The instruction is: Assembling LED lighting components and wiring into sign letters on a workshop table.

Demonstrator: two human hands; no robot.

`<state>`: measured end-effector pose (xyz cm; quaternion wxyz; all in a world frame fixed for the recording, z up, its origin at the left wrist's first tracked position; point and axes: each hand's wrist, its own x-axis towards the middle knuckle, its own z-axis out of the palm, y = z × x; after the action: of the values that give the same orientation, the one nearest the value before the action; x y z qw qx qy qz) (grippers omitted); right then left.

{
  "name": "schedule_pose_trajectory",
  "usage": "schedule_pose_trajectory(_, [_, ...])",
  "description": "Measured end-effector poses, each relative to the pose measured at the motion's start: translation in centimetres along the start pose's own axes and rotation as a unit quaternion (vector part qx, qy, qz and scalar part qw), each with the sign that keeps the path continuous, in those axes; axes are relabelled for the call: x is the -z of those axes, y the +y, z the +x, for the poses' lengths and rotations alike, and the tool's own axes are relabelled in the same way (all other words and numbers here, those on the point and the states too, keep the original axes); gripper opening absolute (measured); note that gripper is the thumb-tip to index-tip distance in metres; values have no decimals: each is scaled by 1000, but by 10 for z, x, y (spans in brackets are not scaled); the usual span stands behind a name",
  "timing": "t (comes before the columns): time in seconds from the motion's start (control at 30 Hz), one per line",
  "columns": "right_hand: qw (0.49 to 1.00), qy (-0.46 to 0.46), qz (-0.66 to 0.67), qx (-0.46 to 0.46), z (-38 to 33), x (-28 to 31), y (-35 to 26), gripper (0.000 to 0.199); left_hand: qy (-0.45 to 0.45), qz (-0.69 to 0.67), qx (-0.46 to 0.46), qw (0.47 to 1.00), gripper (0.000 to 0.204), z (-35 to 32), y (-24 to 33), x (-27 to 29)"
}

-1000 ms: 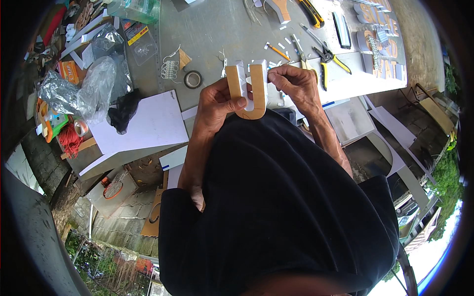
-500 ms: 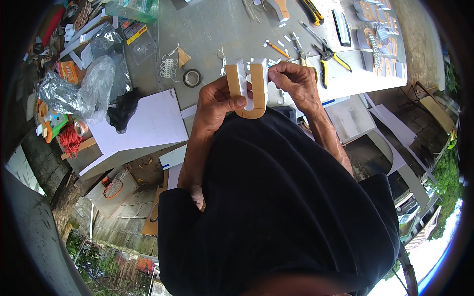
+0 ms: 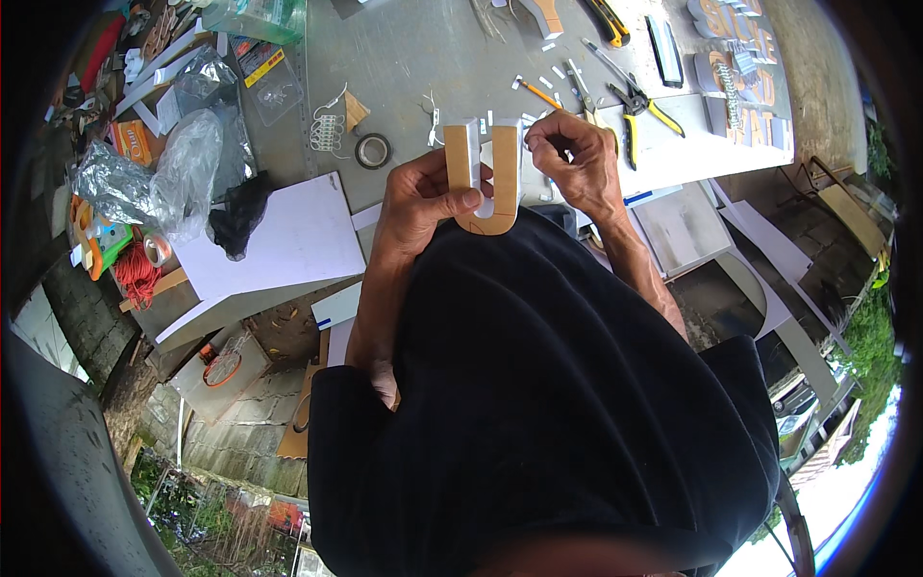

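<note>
A U-shaped block letter (image 3: pixel 503 178), with a brown face and white side walls, is held upright in front of my dark shirt. My left hand (image 3: pixel 415 204) is closed round its left arm, thumb on the brown face and fingers behind. Beside the top of the letter's right arm is my right hand (image 3: pixel 585 171), thumb and forefinger pinched together. Whatever lies in that pinch is too small to make out. Just beyond it on the table are a pencil (image 3: pixel 540 93), scissors (image 3: pixel 583 96) and scattered small white strips (image 3: pixel 559 72).
Yellow-handled pliers (image 3: pixel 635 125), a utility knife (image 3: pixel 608 24) and a dark rectangular case (image 3: pixel 664 53) lie to the right. Finished block letters (image 3: pixel 731 82) stand at the far right. Leftward are a tape roll (image 3: pixel 373 151), a white sheet (image 3: pixel 279 231) and crumpled plastic bags (image 3: pixel 187 159).
My right hand has drawn slightly away to the right from the letter's right arm, its fingers curling in more. The left hand still holds the letter, nearly unmoved.
</note>
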<state>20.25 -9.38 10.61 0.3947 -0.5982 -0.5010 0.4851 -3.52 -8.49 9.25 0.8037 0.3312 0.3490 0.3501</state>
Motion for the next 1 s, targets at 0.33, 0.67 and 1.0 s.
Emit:
schedule_pose_trajectory(0.33, [989,69,-131,-28,11,15,14,12,9,-17,-15,1000,45,-1,-5,7])
schedule_pose_trajectory(0.67, [980,-60,159,-105,-9,-9,2,25,17,-15,-21,1000,43,-1,-5,7])
schedule_pose_trajectory(1.0, [918,-116,343,-160,-7,-7,10,19,-9,-19,-17,1000,49,-2,-7,8])
